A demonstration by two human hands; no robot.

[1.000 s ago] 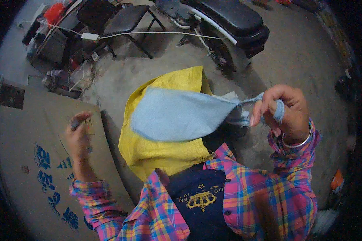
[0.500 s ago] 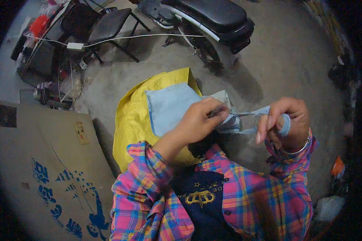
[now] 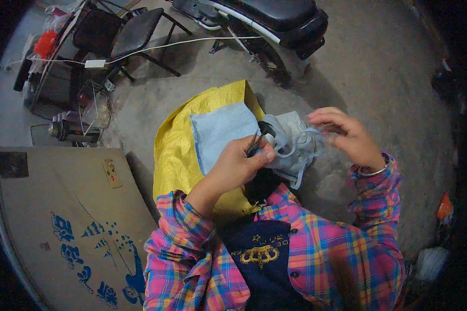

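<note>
My left hand (image 3: 238, 163) is closed in a pinch at the middle, its thumb pressed against a small dark object (image 3: 253, 146) whose kind I cannot make out. Just beyond its fingertips is a crumpled bunch of pale blue cloth strips (image 3: 298, 147) with frayed edges and loops. Beside that bunch, to the right, my right hand (image 3: 350, 137) has its fingers apart, near a blurred wisp of strip. A flat light blue cloth (image 3: 225, 129) lies to the left of the bunch, on a yellow woven sack (image 3: 176, 150) across my lap.
A cardboard-coloured panel with blue markings (image 3: 36, 197) stands close at left. A black folding chair (image 3: 137, 33) and a parked two-wheeler (image 3: 275, 31) are at the back. A white cable with a socket block (image 3: 95, 64) stretches between them. An orange item (image 3: 444, 207) lies far right.
The strip stretched between my hands and looped round my right fingers has come off them. My right fingers have spread, and my left hand has shifted slightly left and down.
</note>
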